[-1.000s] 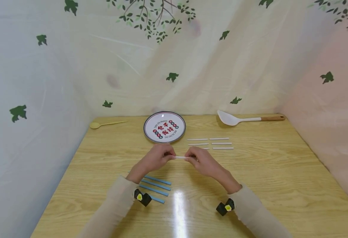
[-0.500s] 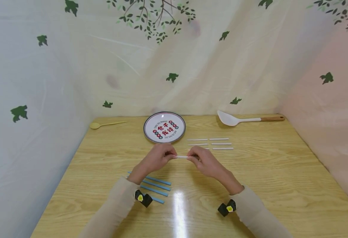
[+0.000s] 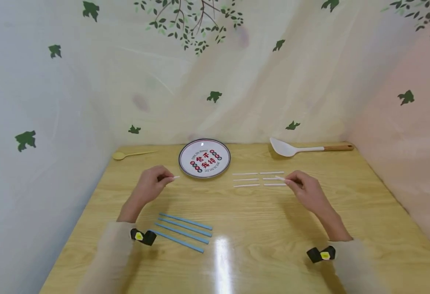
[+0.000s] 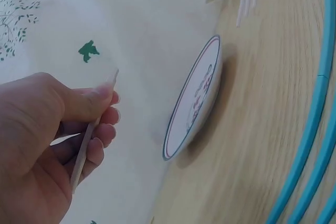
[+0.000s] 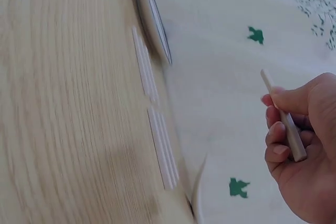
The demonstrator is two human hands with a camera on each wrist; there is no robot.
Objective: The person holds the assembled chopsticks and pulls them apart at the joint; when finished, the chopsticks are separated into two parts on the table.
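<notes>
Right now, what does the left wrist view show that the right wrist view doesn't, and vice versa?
Only the left wrist view shows the left hand pinching a pale stick, the blue sticks, and the print on the plate.

Only the right wrist view shows the right hand pinching a second pale stick.

Both share the plate, loose white sticks, the wooden table and the leaf-printed backdrop.

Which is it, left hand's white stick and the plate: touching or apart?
Apart. The left wrist view shows pale backdrop between the white stick, pinched in the left hand, and the plate.
</notes>
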